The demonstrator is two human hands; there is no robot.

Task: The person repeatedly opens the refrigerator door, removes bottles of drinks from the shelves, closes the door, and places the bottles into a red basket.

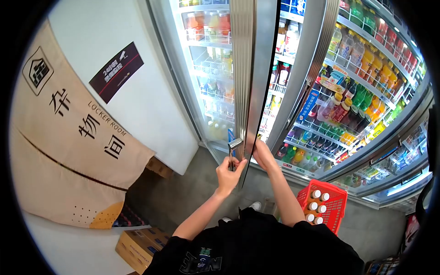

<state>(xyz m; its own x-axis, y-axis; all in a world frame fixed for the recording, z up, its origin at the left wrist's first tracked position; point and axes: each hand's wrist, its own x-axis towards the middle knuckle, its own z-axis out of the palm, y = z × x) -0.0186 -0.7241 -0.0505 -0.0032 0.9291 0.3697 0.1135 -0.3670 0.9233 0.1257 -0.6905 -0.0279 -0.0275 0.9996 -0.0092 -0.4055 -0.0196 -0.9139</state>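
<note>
While I stand at the tall, silver, metal-framed fridge door (245, 91), a small dark fitting with a silver, cylinder-shaped metal crosspiece (235, 143) sits against the left side of its frame, low down. The frame's edge runs between my two hands, and that line divides what each can reach. My bare left hand (228, 178) is on the left side of the door, its thumb and fingers pinched together on the fitting's narrow dark lower part, just under the crosspiece. My bare right hand (262, 155) is on the other side of the edge, raised close against the door; its fingertips are partly hidden, so I cannot tell whether they grip the frame or only rest there. My left hand is therefore the nearer one, already touching, with the crosspiece just beyond its fingertips; my right is near, but the frame stands between. The fitting's narrow part runs roughly along the door's upright line, while its crosspiece lies slantwise across it. To the right of the door, drinks bottles (360, 50) fill the lit shelves, and the red plastic basket (338, 208) of white-capped bottles (313, 206) is on the grey floor (188, 195).
</note>
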